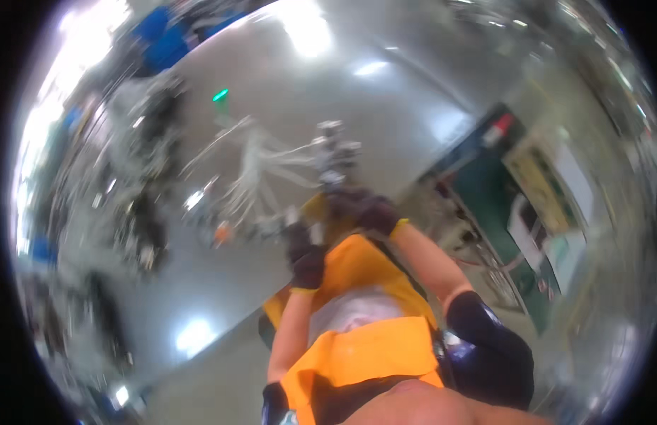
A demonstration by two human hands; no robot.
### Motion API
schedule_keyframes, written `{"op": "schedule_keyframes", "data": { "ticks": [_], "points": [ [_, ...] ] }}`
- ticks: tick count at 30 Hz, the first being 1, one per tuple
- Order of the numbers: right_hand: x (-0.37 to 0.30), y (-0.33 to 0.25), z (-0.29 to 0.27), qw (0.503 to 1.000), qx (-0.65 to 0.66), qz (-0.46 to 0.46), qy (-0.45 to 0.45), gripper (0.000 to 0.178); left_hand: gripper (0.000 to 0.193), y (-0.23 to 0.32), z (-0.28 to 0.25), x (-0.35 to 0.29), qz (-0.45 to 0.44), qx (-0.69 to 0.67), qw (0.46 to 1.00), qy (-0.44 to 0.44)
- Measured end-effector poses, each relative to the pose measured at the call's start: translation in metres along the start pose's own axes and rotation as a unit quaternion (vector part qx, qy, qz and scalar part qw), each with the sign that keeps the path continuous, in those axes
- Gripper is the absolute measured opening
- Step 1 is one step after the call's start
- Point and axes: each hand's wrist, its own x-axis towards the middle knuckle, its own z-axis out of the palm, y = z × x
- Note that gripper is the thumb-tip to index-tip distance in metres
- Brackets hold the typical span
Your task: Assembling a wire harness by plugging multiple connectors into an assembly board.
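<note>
Motion blurs much of the view. My left hand (305, 262), in a dark work glove with a yellow cuff, is over the near edge of a shiny grey metal table (250, 312). Small pale bits show at its fingertips; whether it grips them cannot be made out. My right hand (367, 211), gloved alike, is slightly farther out, its fingers smeared. Just beyond it stands a cluster of silvery metal parts (335, 152); contact is unclear. A bundle of whitish strands (256, 166) spreads to the left of that cluster. An orange apron (371, 350) covers my front.
Blurred heaps of clear or silvery material (140, 134) line the table's left side. A small orange item (222, 234) lies among metal pieces. At right is a dark green surface (488, 209) with papers (573, 180) and a tan panel (541, 184). Blue objects (162, 42) sit far left.
</note>
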Motion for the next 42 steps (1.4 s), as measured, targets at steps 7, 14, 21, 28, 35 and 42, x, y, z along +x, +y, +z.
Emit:
{"op": "schedule_keyframes", "data": {
  "ticks": [7,14,21,28,35,42],
  "points": [
    [-0.013,-0.056,-0.042,0.965,0.154,0.213,-0.004,0.045,0.060,0.015,-0.012,0.025,-0.169,-0.405,0.898,0.015],
    [-0.024,-0.069,-0.073,0.982,0.088,0.161,-0.045,0.035,0.055,0.045,-0.009,0.056,0.007,-0.133,0.985,0.111],
    [-0.011,-0.074,-0.037,0.989,-0.135,0.048,-0.022,0.032,0.054,0.032,-0.011,0.060,-0.055,-0.321,0.945,-0.024],
    [-0.002,-0.091,-0.032,0.947,-0.302,0.056,-0.097,0.024,0.050,0.030,-0.006,0.053,-0.028,-0.292,0.956,-0.025],
    [-0.006,-0.077,-0.026,0.968,-0.221,0.050,-0.106,0.025,0.062,0.026,0.005,0.052,-0.063,-0.328,0.941,-0.055],
    [-0.034,-0.094,-0.036,0.990,0.103,0.095,-0.014,0.025,0.068,0.014,-0.090,0.044,0.103,0.004,0.994,0.035]
  ]
}}
